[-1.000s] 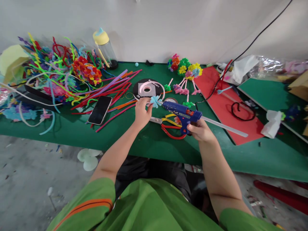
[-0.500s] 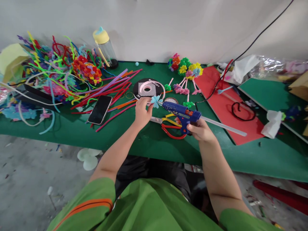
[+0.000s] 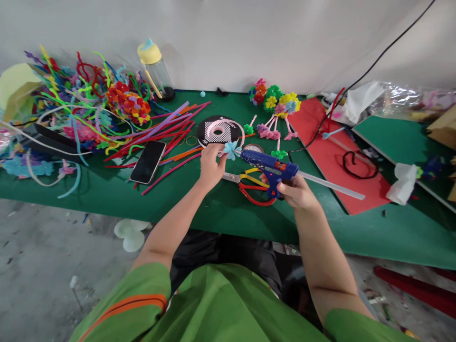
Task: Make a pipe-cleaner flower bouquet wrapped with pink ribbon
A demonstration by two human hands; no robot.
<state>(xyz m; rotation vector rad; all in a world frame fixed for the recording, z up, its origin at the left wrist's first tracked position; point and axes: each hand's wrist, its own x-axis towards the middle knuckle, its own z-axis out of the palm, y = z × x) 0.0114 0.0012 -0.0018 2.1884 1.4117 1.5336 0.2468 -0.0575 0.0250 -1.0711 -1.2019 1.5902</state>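
Observation:
Between the fingers of my left hand is a light blue pipe-cleaner flower, held up over the table. My right hand grips a blue glue gun by its handle, and a long clear glue stick juts from the back of it. The gun's nozzle points left and is at the flower; whether glue has come out is too small to tell. Below the gun lie scissors with red and yellow handles. A black-and-white spool with pink ribbon lies just behind the flower.
Loose pipe cleaners and a phone lie left of my hands, beside a colourful heap. A bottle stands at the wall. Finished flower clusters sit at the back. A black cord crosses a red board.
Almost nothing has moved. Both hands keep the same hold, with the nozzle still at the blue flower.

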